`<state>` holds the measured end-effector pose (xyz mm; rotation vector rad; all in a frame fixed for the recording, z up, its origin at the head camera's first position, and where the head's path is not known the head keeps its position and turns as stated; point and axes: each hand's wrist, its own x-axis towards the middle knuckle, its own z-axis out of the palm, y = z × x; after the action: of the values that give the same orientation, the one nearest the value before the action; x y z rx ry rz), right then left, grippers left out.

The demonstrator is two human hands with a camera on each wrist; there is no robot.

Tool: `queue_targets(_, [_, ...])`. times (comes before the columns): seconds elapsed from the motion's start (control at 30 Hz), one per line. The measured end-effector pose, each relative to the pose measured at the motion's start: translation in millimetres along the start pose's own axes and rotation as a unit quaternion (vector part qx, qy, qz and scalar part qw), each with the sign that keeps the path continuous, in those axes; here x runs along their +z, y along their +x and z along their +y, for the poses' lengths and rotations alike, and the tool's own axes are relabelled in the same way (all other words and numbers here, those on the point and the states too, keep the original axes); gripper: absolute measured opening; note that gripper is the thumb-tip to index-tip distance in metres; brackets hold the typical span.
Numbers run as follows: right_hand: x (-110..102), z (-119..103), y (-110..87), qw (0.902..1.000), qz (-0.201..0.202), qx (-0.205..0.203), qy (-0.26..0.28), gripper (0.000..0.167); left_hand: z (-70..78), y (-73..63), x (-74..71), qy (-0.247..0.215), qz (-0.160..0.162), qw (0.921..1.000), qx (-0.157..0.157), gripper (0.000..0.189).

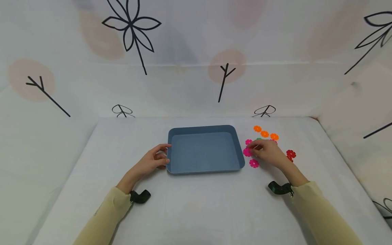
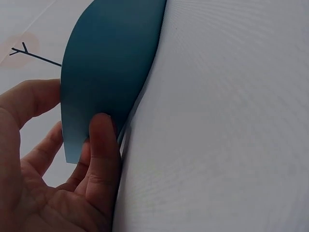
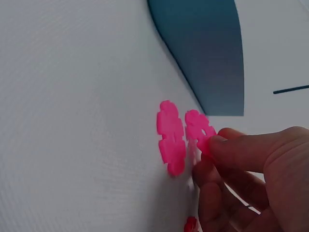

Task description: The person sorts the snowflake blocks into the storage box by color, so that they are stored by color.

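A blue-grey rectangular tray (image 1: 205, 149) lies on the white-covered table. At its left end my left hand (image 1: 155, 158) holds the side; in the left wrist view the thumb (image 2: 102, 140) presses the outer wall and the index fingertip goes behind the rim. On the right, my right hand (image 1: 267, 152) pinches a pink flower-shaped piece (image 3: 199, 129) between thumb and fingers, just above the table. Another pink flower piece (image 3: 171, 137) lies beside it in the right wrist view. More pink pieces (image 1: 254, 163) lie between this hand and the tray.
Several orange flower pieces (image 1: 264, 134) lie behind the right hand, with a partly hidden green one (image 1: 259, 139). Red flower pieces (image 1: 291, 154) are to its right. A white cloth wall (image 1: 183, 92) with printed plants rises behind the table.
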<state>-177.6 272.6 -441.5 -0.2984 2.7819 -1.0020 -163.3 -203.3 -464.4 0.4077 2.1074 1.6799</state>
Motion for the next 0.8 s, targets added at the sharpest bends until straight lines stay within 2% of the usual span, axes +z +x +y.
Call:
queue_targets(0.13, [-1,2,0.0,0.9998,0.014,-0.007,-0.01,0.022,1.3,-0.6,0.0,0.001,0.001,1.0,0.002,0.058])
queue_targets(0.43, [-17,22,0.0,0.9977,0.056,0.028,-0.026,0.023,1.7,-0.2,-0.2,0.004,0.003,1.0,0.0,0.057])
queue_targets(0.8, [-16,31,5.3,0.996,0.07,0.049,-0.027,0.033,0.2,0.0,-0.8,0.001,-0.001,1.0,0.002,0.058])
